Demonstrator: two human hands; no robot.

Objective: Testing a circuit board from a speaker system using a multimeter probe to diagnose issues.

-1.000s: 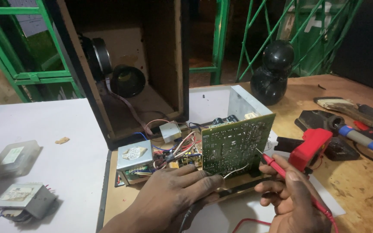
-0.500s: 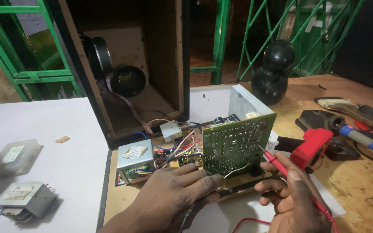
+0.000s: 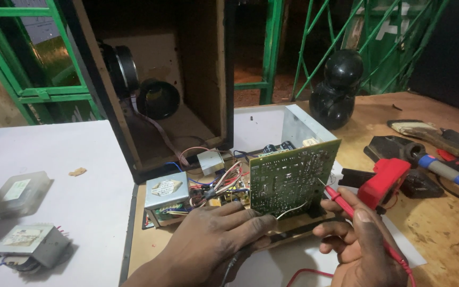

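A green circuit board (image 3: 292, 177) stands on edge in the middle of the bench, solder side toward me. My left hand (image 3: 213, 244) lies flat at its base, fingertips against the lower edge, with a black lead running under the palm. My right hand (image 3: 359, 244) pinches a red test probe (image 3: 341, 203) whose metal tip touches the board's right side. Left of the board sit a tangle of coloured wires (image 3: 221, 183) and a metal-cased transformer (image 3: 167, 197).
An open wooden speaker cabinet (image 3: 160, 95) stands behind. A white metal chassis (image 3: 293, 125) is behind the board. On the right lie a red-and-black meter (image 3: 386, 178), a blue-handled tool (image 3: 447, 172) and a black vase-shaped object (image 3: 338, 87). On the white table (image 3: 81, 159) at left lie a transformer (image 3: 30, 247) and a clear plastic box (image 3: 19, 192).
The probe tip has shifted slightly along the board's right edge; both hands stay in nearly the same place.
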